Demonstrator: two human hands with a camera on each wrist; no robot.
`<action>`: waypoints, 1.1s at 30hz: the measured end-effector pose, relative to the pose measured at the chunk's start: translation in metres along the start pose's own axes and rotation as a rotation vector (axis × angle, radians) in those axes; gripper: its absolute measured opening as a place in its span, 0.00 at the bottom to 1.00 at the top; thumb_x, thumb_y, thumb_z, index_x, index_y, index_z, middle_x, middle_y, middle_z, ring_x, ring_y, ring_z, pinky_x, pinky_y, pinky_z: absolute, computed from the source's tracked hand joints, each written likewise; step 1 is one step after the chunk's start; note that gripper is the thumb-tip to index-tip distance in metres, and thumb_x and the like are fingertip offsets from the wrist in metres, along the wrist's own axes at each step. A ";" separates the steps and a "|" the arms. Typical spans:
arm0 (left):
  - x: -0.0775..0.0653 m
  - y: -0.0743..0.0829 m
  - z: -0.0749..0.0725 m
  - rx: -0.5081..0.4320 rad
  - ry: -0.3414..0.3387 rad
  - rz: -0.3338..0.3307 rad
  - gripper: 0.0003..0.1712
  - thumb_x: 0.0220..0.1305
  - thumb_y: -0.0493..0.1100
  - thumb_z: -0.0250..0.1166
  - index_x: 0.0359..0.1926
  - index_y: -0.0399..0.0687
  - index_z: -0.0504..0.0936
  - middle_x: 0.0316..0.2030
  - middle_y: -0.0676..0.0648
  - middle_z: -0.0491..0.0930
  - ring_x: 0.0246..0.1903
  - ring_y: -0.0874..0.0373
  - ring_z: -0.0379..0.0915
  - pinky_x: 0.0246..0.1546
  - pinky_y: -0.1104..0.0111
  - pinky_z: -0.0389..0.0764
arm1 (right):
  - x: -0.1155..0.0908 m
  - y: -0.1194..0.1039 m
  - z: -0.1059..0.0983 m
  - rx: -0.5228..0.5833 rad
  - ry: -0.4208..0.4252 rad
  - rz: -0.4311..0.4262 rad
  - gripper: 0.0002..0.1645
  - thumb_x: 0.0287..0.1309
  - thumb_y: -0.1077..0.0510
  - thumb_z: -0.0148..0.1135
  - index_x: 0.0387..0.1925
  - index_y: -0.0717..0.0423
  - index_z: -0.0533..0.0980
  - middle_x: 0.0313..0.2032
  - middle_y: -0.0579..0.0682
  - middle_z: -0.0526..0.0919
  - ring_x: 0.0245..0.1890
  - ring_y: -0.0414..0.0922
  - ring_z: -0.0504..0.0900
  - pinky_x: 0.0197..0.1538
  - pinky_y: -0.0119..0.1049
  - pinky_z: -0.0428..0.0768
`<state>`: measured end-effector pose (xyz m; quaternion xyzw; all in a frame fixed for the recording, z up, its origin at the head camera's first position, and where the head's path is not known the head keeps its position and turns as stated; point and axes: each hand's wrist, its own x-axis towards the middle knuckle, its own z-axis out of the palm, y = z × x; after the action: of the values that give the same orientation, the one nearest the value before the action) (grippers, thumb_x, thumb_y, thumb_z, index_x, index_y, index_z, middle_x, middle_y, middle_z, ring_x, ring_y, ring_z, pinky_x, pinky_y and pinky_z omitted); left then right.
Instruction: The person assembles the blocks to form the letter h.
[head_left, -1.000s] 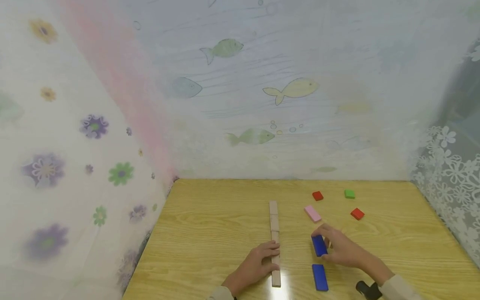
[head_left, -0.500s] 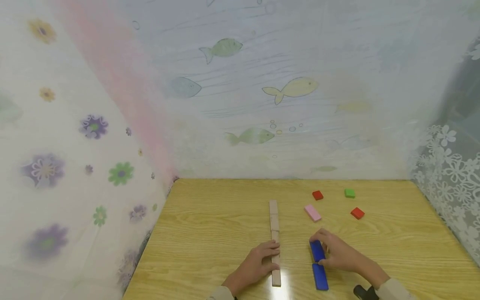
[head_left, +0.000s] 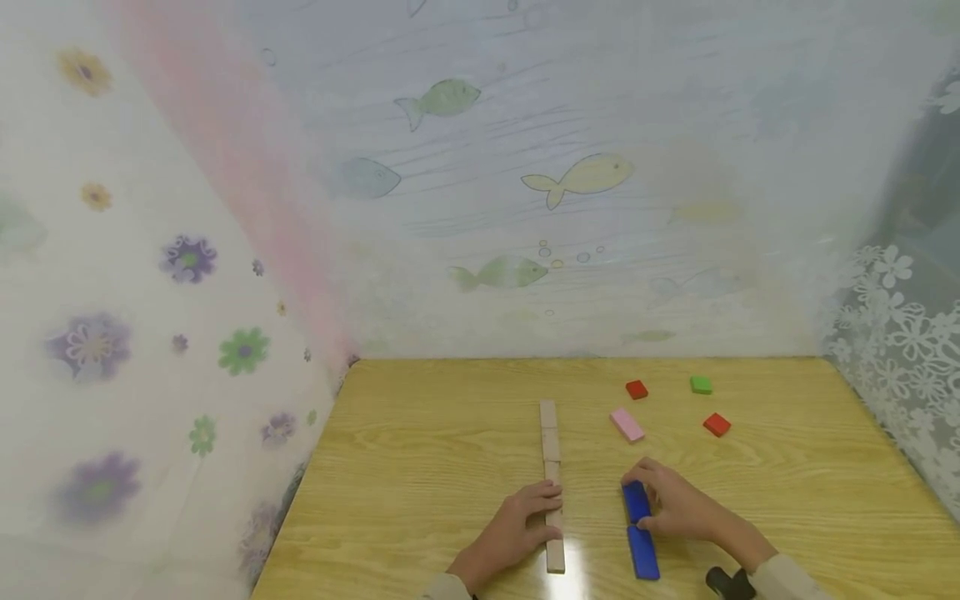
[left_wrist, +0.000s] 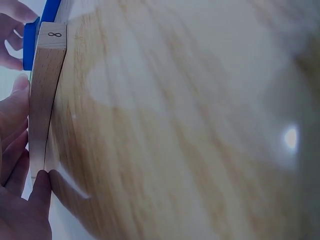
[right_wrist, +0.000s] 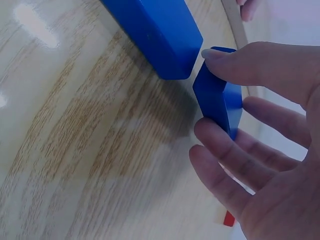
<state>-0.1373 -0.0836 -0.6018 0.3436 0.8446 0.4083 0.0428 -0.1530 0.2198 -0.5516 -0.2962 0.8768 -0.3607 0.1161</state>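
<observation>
A straight row of pale wooden blocks (head_left: 551, 446) runs away from me on the table. My left hand (head_left: 506, 529) rests on the nearer part of this row, thumb and fingers spread along it. In the left wrist view, the end block (left_wrist: 47, 90) carries a figure 8. To the right, my right hand (head_left: 678, 504) grips a blue block (right_wrist: 215, 97) between thumb and fingers. Its near end lies close to the end of a second blue block (right_wrist: 160, 30); whether they touch is hard to tell. The two blue blocks form a line beside the wooden row.
Beyond the right hand lie a pink block (head_left: 627, 425), two red blocks (head_left: 637, 390) and a green block (head_left: 701, 385). A black object (head_left: 729, 583) shows by the right wrist. Patterned cloth (head_left: 480, 317) stands behind the wood-grain table (head_left: 420, 417).
My right hand has drawn its blue block nearer to me, up to the second blue block, closing most of the gap. The left hand has stayed in place on the wooden row.
</observation>
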 end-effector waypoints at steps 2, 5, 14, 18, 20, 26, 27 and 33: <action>0.000 0.000 0.000 -0.004 0.000 0.000 0.25 0.60 0.48 0.65 0.56 0.40 0.77 0.62 0.48 0.71 0.64 0.54 0.61 0.62 0.61 0.67 | 0.000 0.000 0.000 0.009 -0.006 0.005 0.29 0.43 0.58 0.74 0.49 0.60 0.74 0.41 0.49 0.70 0.29 0.37 0.69 0.27 0.28 0.71; 0.000 0.000 0.001 -0.001 0.000 -0.001 0.25 0.60 0.48 0.64 0.56 0.40 0.77 0.62 0.48 0.71 0.64 0.54 0.61 0.62 0.61 0.67 | 0.000 0.001 0.000 0.020 -0.017 0.008 0.28 0.44 0.57 0.74 0.49 0.60 0.75 0.42 0.50 0.70 0.29 0.37 0.69 0.27 0.28 0.71; 0.000 0.004 -0.002 0.011 0.000 0.003 0.25 0.60 0.48 0.64 0.56 0.39 0.78 0.61 0.48 0.71 0.64 0.54 0.61 0.62 0.61 0.66 | 0.001 0.002 0.002 0.029 -0.034 -0.009 0.23 0.48 0.61 0.71 0.48 0.61 0.76 0.42 0.49 0.71 0.30 0.35 0.69 0.28 0.28 0.72; 0.000 0.004 -0.002 0.013 -0.001 0.004 0.25 0.61 0.49 0.64 0.56 0.39 0.78 0.61 0.48 0.71 0.64 0.54 0.61 0.62 0.61 0.66 | 0.001 0.001 0.003 -0.012 -0.029 -0.043 0.20 0.48 0.65 0.68 0.46 0.59 0.78 0.43 0.50 0.72 0.32 0.37 0.71 0.30 0.29 0.73; 0.000 0.003 -0.002 0.013 -0.002 0.004 0.25 0.61 0.49 0.64 0.56 0.39 0.78 0.61 0.48 0.71 0.64 0.54 0.61 0.62 0.61 0.66 | 0.001 -0.001 0.003 -0.061 -0.028 -0.074 0.18 0.47 0.67 0.67 0.44 0.56 0.80 0.45 0.53 0.72 0.35 0.40 0.73 0.33 0.31 0.75; 0.000 0.003 -0.003 0.015 0.004 0.003 0.26 0.61 0.50 0.64 0.56 0.40 0.78 0.61 0.49 0.71 0.64 0.54 0.61 0.62 0.61 0.66 | 0.001 -0.003 0.004 -0.124 -0.043 -0.099 0.17 0.48 0.68 0.63 0.41 0.51 0.82 0.47 0.56 0.71 0.40 0.47 0.75 0.37 0.36 0.77; 0.000 0.003 -0.003 0.017 0.005 0.004 0.26 0.61 0.50 0.64 0.56 0.40 0.78 0.61 0.49 0.71 0.64 0.54 0.61 0.62 0.61 0.66 | 0.001 -0.003 0.004 -0.124 -0.043 -0.097 0.16 0.48 0.68 0.63 0.41 0.51 0.82 0.47 0.56 0.71 0.40 0.47 0.75 0.37 0.36 0.77; 0.000 0.004 -0.003 0.010 -0.001 -0.006 0.25 0.61 0.49 0.64 0.56 0.40 0.78 0.61 0.49 0.71 0.64 0.54 0.61 0.62 0.61 0.66 | 0.000 0.000 0.004 -0.114 -0.058 -0.073 0.16 0.48 0.68 0.63 0.41 0.52 0.82 0.47 0.54 0.71 0.40 0.46 0.74 0.38 0.36 0.77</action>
<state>-0.1359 -0.0842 -0.5969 0.3415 0.8478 0.4035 0.0427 -0.1518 0.2176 -0.5543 -0.3443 0.8808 -0.3054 0.1111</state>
